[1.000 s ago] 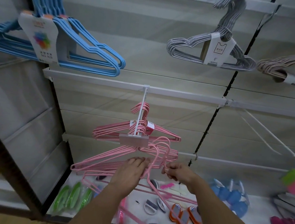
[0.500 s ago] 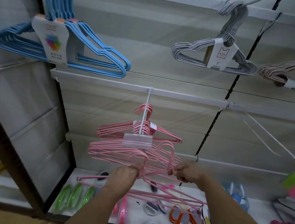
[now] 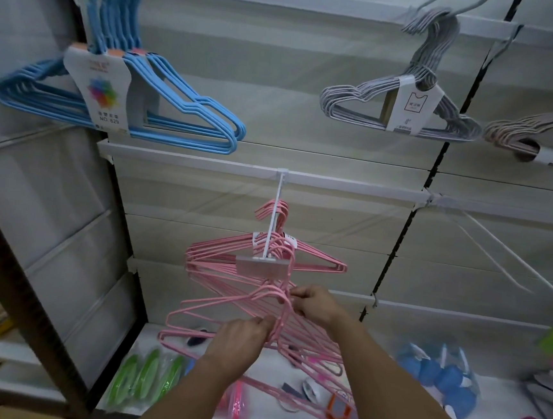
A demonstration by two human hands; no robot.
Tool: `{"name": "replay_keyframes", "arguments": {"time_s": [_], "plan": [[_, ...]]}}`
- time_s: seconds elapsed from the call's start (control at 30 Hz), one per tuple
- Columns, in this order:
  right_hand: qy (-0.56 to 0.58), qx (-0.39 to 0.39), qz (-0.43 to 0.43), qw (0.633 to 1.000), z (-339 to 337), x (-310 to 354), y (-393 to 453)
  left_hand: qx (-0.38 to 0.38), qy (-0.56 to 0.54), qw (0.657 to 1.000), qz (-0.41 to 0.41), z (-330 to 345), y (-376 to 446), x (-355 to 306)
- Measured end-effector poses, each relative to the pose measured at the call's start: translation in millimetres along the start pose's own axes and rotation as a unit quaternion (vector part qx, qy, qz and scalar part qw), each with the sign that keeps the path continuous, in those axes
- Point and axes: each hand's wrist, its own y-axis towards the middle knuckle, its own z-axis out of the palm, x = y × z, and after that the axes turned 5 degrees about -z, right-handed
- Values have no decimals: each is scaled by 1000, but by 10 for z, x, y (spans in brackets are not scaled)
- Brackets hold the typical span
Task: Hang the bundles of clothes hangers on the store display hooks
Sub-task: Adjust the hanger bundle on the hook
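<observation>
We hold a pink hanger bundle just below the display hook, at six o'clock from it; left hand and right hand both grip its necks. Next, we judge, lift its hooks over the tip.

Pale slatted wall panels, white horizontal rails, black upright strip, white bottom shelf, dim light
</observation>
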Motion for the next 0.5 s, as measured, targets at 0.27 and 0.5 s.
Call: {"name": "replay_keyframes", "arguments": {"time_s": [0.27,0.5], "plan": [[-35,7,1,999,214,-61,275,27,-8,999,-28,9,62,86],[-150,-14,34,988,110,-155,527,32,-18,999,-31,48,156,175]]}}
